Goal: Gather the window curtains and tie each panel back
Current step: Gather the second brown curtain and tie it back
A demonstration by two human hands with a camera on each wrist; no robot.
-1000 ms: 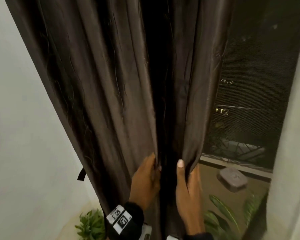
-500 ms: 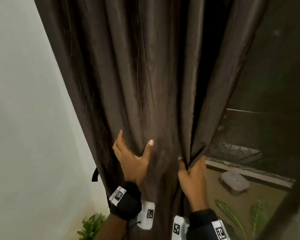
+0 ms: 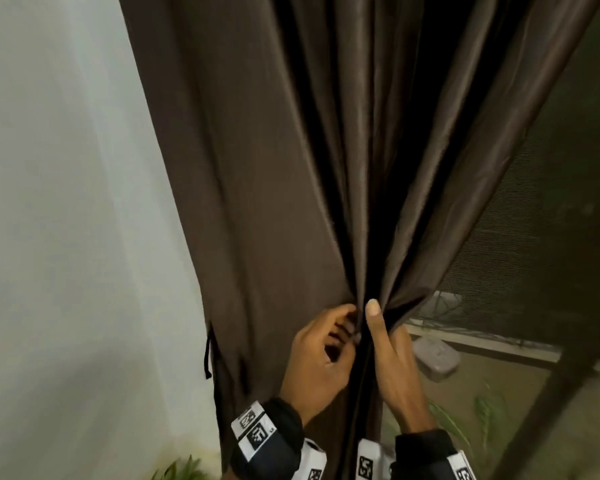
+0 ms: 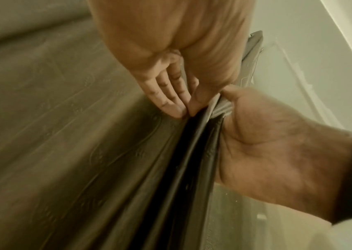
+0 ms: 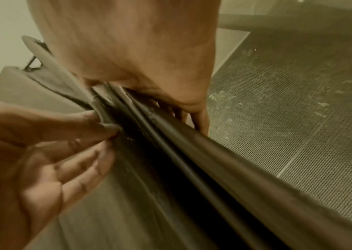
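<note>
A dark brown curtain panel hangs beside the white wall, its folds bunched together low down. My right hand grips the bunch, thumb up on the front and fingers hidden behind the cloth. Close on its left, my left hand pinches a fold between thumb and fingertips. The left wrist view shows that pinch pressed against the gathered folds, with the right hand wrapped round them. In the right wrist view the right hand clasps the folds. A black tie-back loop hangs at the curtain's left edge.
Right of the curtain is the dark mesh window screen, with a sill and a grey box beyond it. Green plants stand low at right and at the bottom left. The white wall fills the left.
My left hand has left the flat of the curtain and moved right to meet my right hand, pinching a fold. The folds are bunched tighter, baring more window.
</note>
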